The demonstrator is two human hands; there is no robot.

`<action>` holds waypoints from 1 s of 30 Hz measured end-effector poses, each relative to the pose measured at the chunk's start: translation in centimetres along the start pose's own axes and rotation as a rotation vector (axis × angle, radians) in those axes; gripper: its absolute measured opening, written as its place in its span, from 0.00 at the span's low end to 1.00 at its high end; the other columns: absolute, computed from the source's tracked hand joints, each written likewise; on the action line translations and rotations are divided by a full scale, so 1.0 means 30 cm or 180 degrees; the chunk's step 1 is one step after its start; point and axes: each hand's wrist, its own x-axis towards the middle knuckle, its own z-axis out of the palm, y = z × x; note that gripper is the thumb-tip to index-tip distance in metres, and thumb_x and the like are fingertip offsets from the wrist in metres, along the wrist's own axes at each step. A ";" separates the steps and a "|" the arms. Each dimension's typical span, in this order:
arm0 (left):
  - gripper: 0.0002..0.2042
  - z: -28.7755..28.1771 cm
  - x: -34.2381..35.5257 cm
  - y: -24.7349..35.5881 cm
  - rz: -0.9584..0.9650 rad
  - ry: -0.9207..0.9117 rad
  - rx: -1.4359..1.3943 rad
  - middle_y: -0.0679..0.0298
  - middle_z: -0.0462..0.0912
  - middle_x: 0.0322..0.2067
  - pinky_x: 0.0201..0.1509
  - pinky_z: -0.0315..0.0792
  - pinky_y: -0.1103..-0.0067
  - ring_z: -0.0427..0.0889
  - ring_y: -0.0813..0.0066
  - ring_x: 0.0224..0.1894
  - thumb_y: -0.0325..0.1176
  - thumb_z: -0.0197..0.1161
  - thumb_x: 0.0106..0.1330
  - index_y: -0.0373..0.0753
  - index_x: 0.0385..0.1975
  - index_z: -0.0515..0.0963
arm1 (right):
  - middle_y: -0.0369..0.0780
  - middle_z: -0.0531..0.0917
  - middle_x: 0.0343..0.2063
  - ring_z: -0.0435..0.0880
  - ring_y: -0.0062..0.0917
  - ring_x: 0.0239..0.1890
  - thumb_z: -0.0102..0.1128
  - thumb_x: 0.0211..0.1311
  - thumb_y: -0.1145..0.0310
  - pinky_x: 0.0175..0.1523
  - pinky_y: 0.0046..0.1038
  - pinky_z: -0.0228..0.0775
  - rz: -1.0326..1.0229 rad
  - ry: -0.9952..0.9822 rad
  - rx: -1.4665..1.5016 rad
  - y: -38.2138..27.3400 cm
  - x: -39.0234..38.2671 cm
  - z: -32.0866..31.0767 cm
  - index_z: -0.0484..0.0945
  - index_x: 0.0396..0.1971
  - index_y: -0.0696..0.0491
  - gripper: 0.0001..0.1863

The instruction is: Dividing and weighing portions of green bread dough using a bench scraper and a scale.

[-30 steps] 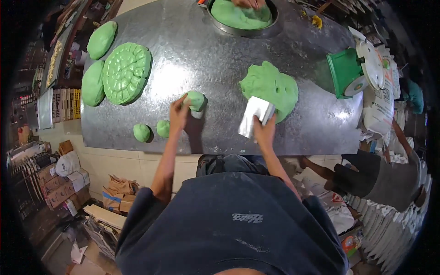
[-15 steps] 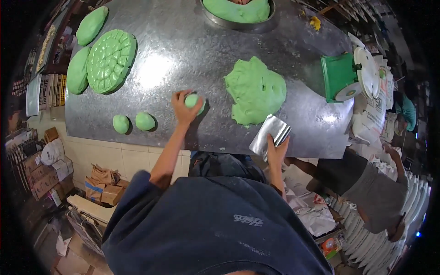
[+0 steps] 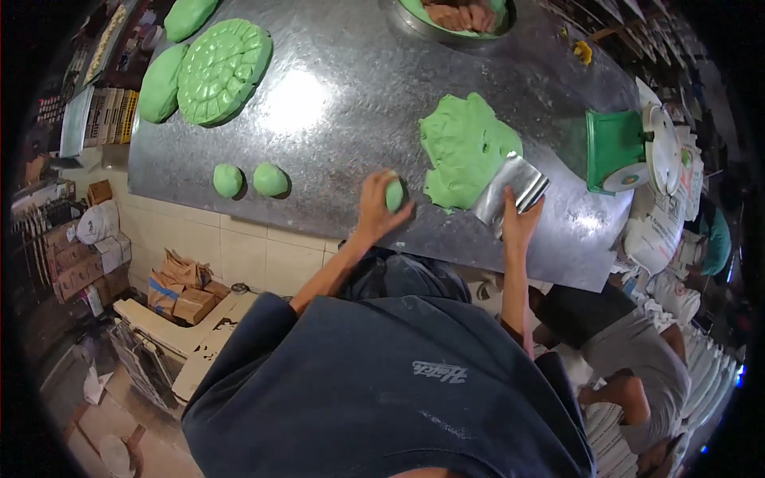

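My left hand (image 3: 379,205) is closed round a small green dough ball (image 3: 394,194) on the steel tabletop (image 3: 335,119), near its front edge. In my right hand (image 3: 520,221) is a shiny metal dough scraper (image 3: 514,185). Its blade lies over the lower right edge of a flat, ragged piece of green dough (image 3: 462,147). To the left of my left hand, two rounded dough balls sit side by side: one dough ball (image 3: 271,180) nearer and another dough ball (image 3: 228,181) beyond it.
A scored round dough slab (image 3: 225,72) lies at the far left beside smooth dough lumps (image 3: 163,86). Another person's hands (image 3: 462,16) are in a round metal pan (image 3: 446,36) at the far edge. A green scale (image 3: 613,151) stands right; a person (image 3: 637,350) is below it.
My left hand has moved right and nearer the front edge with the dough ball. The scraper has moved away from me, onto the flat dough's edge. The whole view has shifted.
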 end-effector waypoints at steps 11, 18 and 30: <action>0.35 -0.816 0.214 -0.385 -0.0788 0.1965 0.0764 0.50 0.69 0.49 0.58 0.62 0.63 0.69 0.54 0.53 0.38 0.76 0.45 0.36 0.53 0.66 | 0.49 0.76 0.47 0.75 0.33 0.49 0.66 0.55 0.66 0.54 0.30 0.66 0.0312 0.0084 0.0568 -0.043 -0.275 0.254 0.62 0.57 0.64 0.34; 0.30 -1.142 0.222 -0.935 -0.1682 0.0671 0.3057 0.45 0.67 0.54 0.63 0.53 0.58 0.60 0.50 0.60 0.61 0.49 0.65 0.40 0.52 0.71 | 0.54 0.74 0.49 0.75 0.41 0.52 0.67 0.51 0.67 0.56 0.35 0.65 0.0180 0.0296 0.0024 0.011 -0.263 0.225 0.60 0.58 0.65 0.37; 0.15 -0.119 0.655 0.065 -0.1015 -0.0333 -0.1233 0.64 0.78 0.38 0.38 0.71 0.79 0.77 0.75 0.38 0.38 0.63 0.63 0.38 0.45 0.74 | 0.54 0.80 0.32 0.81 0.50 0.33 0.56 0.50 0.74 0.37 0.49 0.71 0.0003 -0.0183 -0.1900 -0.144 0.357 0.536 0.58 0.50 0.61 0.26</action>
